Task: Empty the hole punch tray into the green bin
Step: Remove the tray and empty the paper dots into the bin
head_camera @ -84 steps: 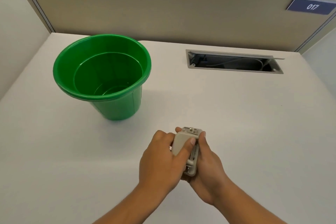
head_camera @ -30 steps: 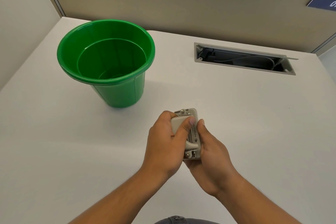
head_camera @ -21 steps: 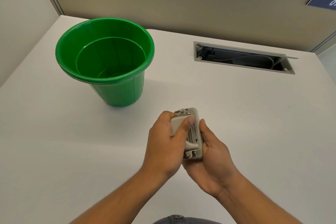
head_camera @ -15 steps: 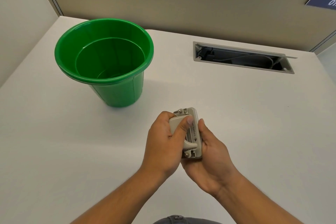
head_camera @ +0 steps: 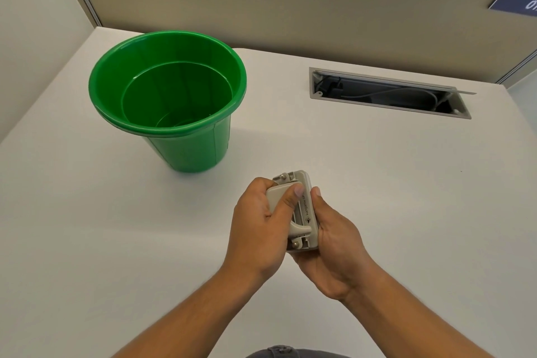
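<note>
A small grey hole punch (head_camera: 302,209) is held above the white desk in both hands, near the middle of the view. My left hand (head_camera: 258,229) wraps its lever side, thumb pressed on top. My right hand (head_camera: 334,244) cups its base from the right and below. The punch's underside and tray are hidden by my fingers. The green bin (head_camera: 168,96) stands upright and open on the desk, up and to the left of my hands, a clear gap apart; its inside looks empty.
A recessed cable slot (head_camera: 386,93) with its lid raised lies at the back right of the white desk (head_camera: 406,183). Beige partition walls (head_camera: 290,9) close off the back and left. A blue number sign (head_camera: 517,1) hangs at the top right.
Both hands have kept their grip on the hole punch. It has tilted slightly and shifted a little within the hands. The bin has not moved on the desk.
</note>
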{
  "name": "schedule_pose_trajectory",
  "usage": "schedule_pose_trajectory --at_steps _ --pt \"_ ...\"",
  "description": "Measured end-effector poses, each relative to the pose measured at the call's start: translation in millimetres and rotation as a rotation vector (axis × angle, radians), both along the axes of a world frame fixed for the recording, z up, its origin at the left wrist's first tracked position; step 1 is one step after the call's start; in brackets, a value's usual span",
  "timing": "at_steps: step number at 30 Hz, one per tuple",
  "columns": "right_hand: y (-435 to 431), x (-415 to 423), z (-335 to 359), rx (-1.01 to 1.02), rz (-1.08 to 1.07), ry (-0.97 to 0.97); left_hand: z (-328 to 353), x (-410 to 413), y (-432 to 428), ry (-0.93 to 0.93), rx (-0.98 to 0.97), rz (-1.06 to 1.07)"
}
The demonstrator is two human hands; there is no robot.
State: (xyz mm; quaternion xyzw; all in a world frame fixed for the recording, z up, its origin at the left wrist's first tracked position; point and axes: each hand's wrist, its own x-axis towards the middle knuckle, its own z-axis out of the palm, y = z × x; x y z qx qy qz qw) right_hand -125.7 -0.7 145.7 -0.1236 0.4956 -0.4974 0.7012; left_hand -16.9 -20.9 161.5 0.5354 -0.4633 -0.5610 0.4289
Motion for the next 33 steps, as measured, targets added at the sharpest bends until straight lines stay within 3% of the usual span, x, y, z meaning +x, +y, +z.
schedule_pose_trajectory --at_steps 7,13,22,29,33 --pt "0.0 1.6 2.5 -0.029 -0.012 0.003 4.4 -0.3 -1.8 -0.002 -0.008 -0.039" --pt "1.3 -1.9 5.6 -0.122 0.077 0.258 6.2 -1.5 -1.6 -0.044 -0.048 0.015" --pt "3.3 -24.8 28.4 -0.31 0.438 0.136 8.4 4.5 -12.4 -0.067 -0.075 0.052" --pt "3.3 -21.9 29.0 -0.357 0.444 0.248 9.6 4.8 -12.5 -0.046 -0.064 0.047" --pt "0.3 -19.7 27.1 -0.298 0.397 0.154 9.6 6.4 -13.0 -0.043 -0.073 0.051"
